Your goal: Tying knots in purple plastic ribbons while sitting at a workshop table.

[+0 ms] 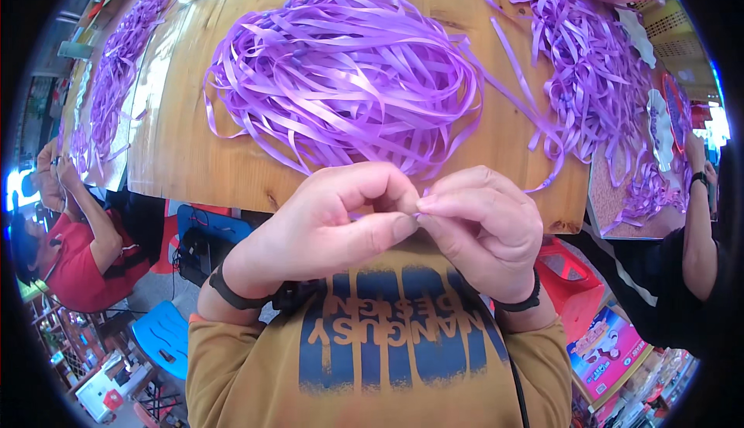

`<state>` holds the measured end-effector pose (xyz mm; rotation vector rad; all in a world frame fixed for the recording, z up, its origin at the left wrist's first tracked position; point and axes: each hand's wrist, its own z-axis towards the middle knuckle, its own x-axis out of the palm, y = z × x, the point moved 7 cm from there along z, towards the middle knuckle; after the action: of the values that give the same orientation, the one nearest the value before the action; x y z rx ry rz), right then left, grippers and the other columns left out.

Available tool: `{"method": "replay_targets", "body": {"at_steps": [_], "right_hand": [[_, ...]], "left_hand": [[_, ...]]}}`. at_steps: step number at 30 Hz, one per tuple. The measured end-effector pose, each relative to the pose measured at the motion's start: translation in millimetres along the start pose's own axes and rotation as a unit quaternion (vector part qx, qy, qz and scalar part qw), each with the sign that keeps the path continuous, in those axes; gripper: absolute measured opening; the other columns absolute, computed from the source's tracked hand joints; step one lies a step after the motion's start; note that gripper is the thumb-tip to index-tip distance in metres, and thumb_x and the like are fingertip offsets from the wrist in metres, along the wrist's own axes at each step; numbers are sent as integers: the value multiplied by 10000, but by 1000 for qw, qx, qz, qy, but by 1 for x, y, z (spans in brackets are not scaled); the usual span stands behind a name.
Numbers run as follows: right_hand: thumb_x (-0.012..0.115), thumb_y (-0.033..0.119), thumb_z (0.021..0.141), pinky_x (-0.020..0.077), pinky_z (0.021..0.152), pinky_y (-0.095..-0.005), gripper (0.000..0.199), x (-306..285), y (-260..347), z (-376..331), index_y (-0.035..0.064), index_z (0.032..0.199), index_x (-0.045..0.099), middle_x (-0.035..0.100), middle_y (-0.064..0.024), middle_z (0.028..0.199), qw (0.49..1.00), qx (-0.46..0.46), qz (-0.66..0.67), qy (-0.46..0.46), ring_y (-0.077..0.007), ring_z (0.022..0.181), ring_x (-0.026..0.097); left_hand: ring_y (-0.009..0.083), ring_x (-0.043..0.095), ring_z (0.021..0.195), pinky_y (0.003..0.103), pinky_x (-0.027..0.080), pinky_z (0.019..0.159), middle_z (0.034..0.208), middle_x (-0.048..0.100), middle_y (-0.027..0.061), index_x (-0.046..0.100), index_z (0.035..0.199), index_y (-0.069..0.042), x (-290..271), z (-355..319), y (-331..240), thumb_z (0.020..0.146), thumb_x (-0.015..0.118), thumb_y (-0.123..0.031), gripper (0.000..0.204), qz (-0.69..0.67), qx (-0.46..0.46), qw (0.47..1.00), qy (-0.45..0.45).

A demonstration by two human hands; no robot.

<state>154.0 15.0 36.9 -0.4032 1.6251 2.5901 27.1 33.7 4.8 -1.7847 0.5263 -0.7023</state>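
At the frame's centre, a person's left hand and right hand pinch a mostly hidden purple strip; a large ribbon heap lies upper centre on a wooden table.

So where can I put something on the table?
On the light-brown wooden tabletop, the widest bare strip lies between the big looped shiny purple ribbon pile and the left edge. A smaller patch sits farther back between that pile and the tangled purple ribbon heap on the right. It's crowded under both, and loose strands cross the gap lower down.
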Motion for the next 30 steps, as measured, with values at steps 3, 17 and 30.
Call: {"method": "replay_targets", "body": {"at_steps": [3,17,30], "right_hand": [[661,-81,695,484,622,-264,200,0,6,-3,12,871,640,618,-97,801,999,-36,-28,-2,-185,714,610],[663,-113,673,494,593,-251,266,3,9,-7,4,912,644,632,-117,840,993,-74,-92,-12,-184,686,618],[651,-99,618,495,545,-266,211,-1,5,-5,14,786,591,604,-99,734,990,-42,-96,-99,-194,630,606]], "left_hand": [[49,462,706,185,367,618,808,523,-6,519,903,-19,3,1,11,837,578,-155,162,-152,-83,985,17],[10,461,735,163,387,635,824,527,-37,550,854,-43,-3,0,13,805,578,-23,60,-116,-72,990,-46],[72,514,699,205,427,615,821,577,11,596,946,-8,-3,-3,4,858,546,-42,106,-84,27,991,-98]]}}
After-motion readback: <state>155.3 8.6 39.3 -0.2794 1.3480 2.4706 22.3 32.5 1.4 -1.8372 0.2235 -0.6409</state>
